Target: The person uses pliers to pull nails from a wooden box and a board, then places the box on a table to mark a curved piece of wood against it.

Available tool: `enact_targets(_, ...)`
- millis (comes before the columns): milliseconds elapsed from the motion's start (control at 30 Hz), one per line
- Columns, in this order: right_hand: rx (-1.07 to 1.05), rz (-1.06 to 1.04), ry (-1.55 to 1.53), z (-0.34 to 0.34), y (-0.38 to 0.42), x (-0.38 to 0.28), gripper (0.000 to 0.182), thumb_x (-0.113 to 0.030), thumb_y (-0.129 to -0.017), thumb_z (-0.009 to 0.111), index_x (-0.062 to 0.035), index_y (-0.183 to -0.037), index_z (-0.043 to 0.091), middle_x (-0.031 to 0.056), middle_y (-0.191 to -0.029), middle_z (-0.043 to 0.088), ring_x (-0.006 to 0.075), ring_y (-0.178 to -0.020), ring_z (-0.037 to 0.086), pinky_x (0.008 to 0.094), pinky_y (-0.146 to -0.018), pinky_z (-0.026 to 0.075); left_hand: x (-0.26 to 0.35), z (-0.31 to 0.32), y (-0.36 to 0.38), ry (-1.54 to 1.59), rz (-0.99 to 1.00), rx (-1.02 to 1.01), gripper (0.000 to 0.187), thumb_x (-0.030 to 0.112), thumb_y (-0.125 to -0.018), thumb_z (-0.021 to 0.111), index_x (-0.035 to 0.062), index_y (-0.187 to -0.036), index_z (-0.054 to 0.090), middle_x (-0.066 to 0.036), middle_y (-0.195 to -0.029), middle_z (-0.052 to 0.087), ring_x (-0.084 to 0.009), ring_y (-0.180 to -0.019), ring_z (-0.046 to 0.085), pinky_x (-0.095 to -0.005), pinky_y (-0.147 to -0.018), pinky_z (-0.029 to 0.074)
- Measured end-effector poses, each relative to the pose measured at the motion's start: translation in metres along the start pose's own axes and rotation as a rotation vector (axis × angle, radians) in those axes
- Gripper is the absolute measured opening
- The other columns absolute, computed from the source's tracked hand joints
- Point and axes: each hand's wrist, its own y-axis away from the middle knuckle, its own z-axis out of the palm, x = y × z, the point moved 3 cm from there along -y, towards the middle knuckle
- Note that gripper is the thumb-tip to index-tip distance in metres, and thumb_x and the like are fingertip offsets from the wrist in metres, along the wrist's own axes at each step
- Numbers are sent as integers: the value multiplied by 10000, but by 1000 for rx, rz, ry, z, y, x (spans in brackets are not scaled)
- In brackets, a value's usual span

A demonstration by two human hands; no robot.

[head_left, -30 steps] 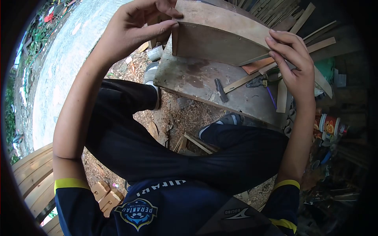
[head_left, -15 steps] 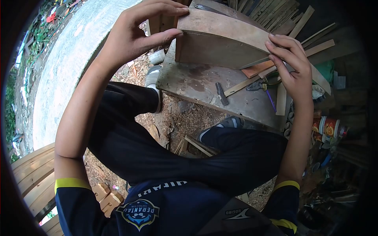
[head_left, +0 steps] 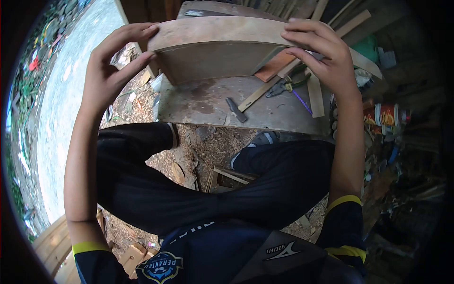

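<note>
Wooden curved panel [head_left: 213, 49] held upright above worktop [head_left: 265, 106], one end in each hand: left hand [head_left: 111, 66] grip pinching its left corner, right hand [head_left: 321, 52] clasping its top edge. Hammer [head_left: 235, 109], pliers [head_left: 286, 85] lie unused; fastening apparently not begun.

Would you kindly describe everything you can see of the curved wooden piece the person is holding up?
The curved wooden piece looks like plain, unfinished wood: a pale bent strip forms its arched top edge, fixed over a flat, darker panel below. Faint stains mark the surface. It is held raised above the worn workboard, its broad face towards the camera. The left hand pinches its left end, fingers on top and thumb on the face; the right hand wraps over its right end. Nothing else visibly touches it.
</note>
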Motion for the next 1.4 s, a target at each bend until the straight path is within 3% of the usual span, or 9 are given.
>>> enact_targets(167,24,160,-312,8,11,10,232,-80,-855,854,-26,-1074,795,106,-1280,741,228,-1065,732,328,-863,625,8,8,-1,68,1,17,354,42,-911,785,2,-1258,731,-149,-1404,682,-266,-1334,623,-395,-1179,435)
enact_targets(233,74,70,-227,10,7,7,198,-106,-871,851,-2,-1021,775,103,-1247,759,211,-1050,738,319,-847,621,9,8,1,116,9,17,338,4,-916,764,-10,-1250,714,-166,-1407,672,-274,-1346,615,-407,-1192,429)
enact_targets(300,32,205,-328,14,9,10,205,-140,-881,849,7,-983,750,100,-1262,756,204,-1041,738,315,-820,616,10,7,3,68,-39,-7,341,-21,-916,751,-20,-1253,699,-171,-1385,677,-273,-1345,614,-415,-1187,441)
enact_targets(567,101,43,-141,11,9,1,198,-144,-850,815,-17,-940,692,103,-1239,729,308,-1088,703,406,-929,563,40,14,-10,-103,-1,3,354,36,-853,778,-44,-1179,666,-185,-1384,667,-303,-1325,635,-421,-1151,478)
enact_targets(667,141,42,-45,8,13,0,205,-153,-817,799,-38,-947,690,65,-1246,691,308,-1161,658,443,-1007,521,70,16,-22,-490,153,-5,335,16,-797,770,-29,-1118,690,-168,-1346,667,-371,-1269,641,-474,-1083,508)
enact_targets(900,94,31,-47,13,20,8,196,-190,-846,784,-57,-967,706,41,-1231,709,290,-1182,655,462,-1075,473,132,59,-55,-643,441,-151,372,65,-807,789,51,-1173,722,-138,-1282,683,-378,-1225,648,-497,-1106,492)
enact_targets(1067,95,22,-37,12,20,7,176,-188,-863,777,-74,-983,717,47,-1220,723,283,-1198,656,453,-1088,472,130,77,-72,-662,377,-254,371,116,-836,797,123,-1201,726,-109,-1012,613,-335,-979,630,-456,-833,534)
enact_targets(1233,101,-6,20,12,18,11,194,-186,-863,780,-88,-1023,734,46,-1203,733,277,-1188,661,458,-1067,486,114,94,-77,-617,369,-200,294,107,-859,793,96,-1147,733,-125,-1042,588,-340,-986,599,-452,-849,524)
enact_targets(1400,144,-12,20,18,21,12,207,-180,-856,789,-93,-1037,742,40,-1207,736,271,-1192,659,449,-1058,492,99,98,-78,-412,359,-129,264,88,-902,770,62,-1163,744,-135,-1253,615,-341,-1135,644,-425,-930,541)
